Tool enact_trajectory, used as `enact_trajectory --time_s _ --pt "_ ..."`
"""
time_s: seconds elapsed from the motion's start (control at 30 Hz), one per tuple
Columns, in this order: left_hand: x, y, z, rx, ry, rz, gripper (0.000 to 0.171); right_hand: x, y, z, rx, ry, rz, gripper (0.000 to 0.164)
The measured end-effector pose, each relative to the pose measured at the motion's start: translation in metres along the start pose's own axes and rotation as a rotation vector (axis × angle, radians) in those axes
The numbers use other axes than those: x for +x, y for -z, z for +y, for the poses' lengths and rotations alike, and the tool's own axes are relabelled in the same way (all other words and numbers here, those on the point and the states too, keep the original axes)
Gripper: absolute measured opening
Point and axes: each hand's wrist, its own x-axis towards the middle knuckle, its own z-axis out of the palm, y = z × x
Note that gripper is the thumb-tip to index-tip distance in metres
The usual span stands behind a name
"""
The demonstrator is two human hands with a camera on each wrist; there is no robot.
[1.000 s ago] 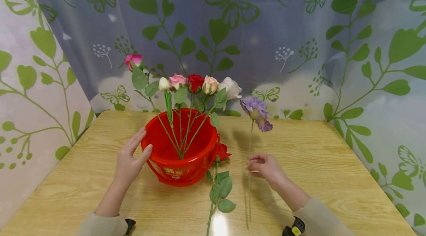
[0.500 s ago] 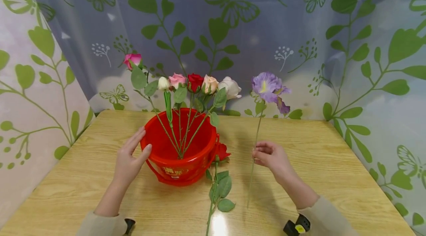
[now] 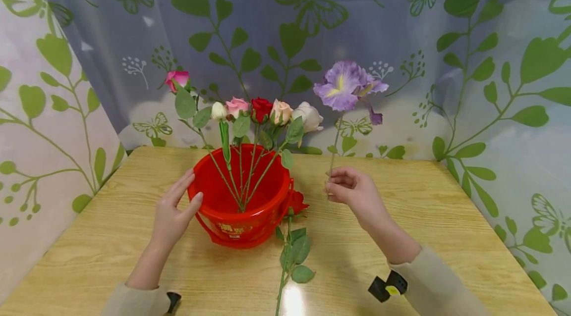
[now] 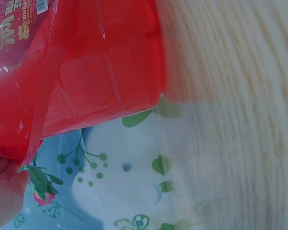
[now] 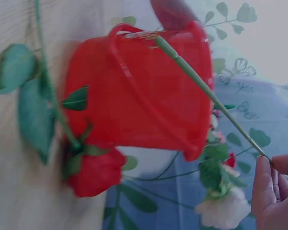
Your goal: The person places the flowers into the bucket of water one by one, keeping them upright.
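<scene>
My left hand rests against the left rim of a red bucket, fingers straight and thumb spread apart. Leaning in the bucket are several artificial flowers, among them a red rose, a white tulip bud and a white rose. To the right of the bucket, my right hand pinches the stem of a purple iris between thumb and fingers. The bloom is upright, higher than the other flowers. In the right wrist view the lower stem points toward the viewer, overlapping the bucket.
Another red rose with a leafy stem lies on the wooden table, close beside the bucket on its right. The bucket's handle hangs down its side. A leaf-and-butterfly patterned curtain stands behind the table.
The purple iris has risen off the table in my right hand, swinging right and then back left, its bloom now facing forward. The left hand and bucket have stayed put.
</scene>
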Motion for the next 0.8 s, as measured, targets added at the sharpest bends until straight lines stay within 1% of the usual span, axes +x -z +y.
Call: enact_trajectory --time_s 0.2,0.4,0.5,0.63,0.8 --pt "0.0 0.0 -0.001 0.01 0.002 0.002 0.043 0.008 -0.011 -0.023 0.024 0.078 0.004 0.023" --pt "0.001 0.0 -0.001 0.008 -0.006 0.003 0.043 0.019 -0.021 -0.044 0.083 0.14 0.037 0.019" --pt "0.001 0.0 -0.001 0.005 -0.007 0.005 0.043 0.025 -0.027 -0.054 0.102 0.173 0.061 0.021" --pt "0.002 0.0 -0.001 0.01 -0.014 0.006 0.043 0.035 -0.035 -0.063 0.126 0.215 0.106 0.026" --pt "0.001 0.0 -0.002 0.015 -0.023 0.015 0.043 0.045 -0.046 -0.065 0.194 0.275 0.149 0.02"
